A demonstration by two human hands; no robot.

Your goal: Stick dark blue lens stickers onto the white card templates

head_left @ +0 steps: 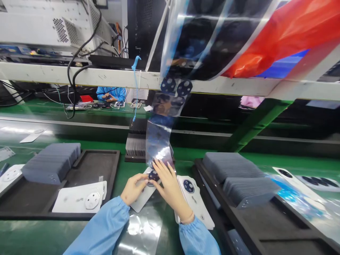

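Note:
In the head view, a white phone back panel [143, 200] lies tilted on the green bench below my hands. A dark round camera-lens sticker [153, 175] sits at its upper end. My left hand [134, 188] pinches the sticker's edge between thumb and index finger. Over the panel's upper right, my right hand [170, 187] reaches with its fingers stretched out flat, the thumb touching near the sticker. Its fingertips rest on the lower end of a clear film strip [158, 136], which hangs from the shelf. Part of the panel's top is hidden by my fingers.
White panels with a dark lens sticker [195, 198] lie right of my hands. Black trays [92, 159] on both sides hold stacked grey panels [236, 173] and white ones [79, 198]. A white shelf beam [106, 75] crosses above. Beyond it, a person's hands [108, 97] show.

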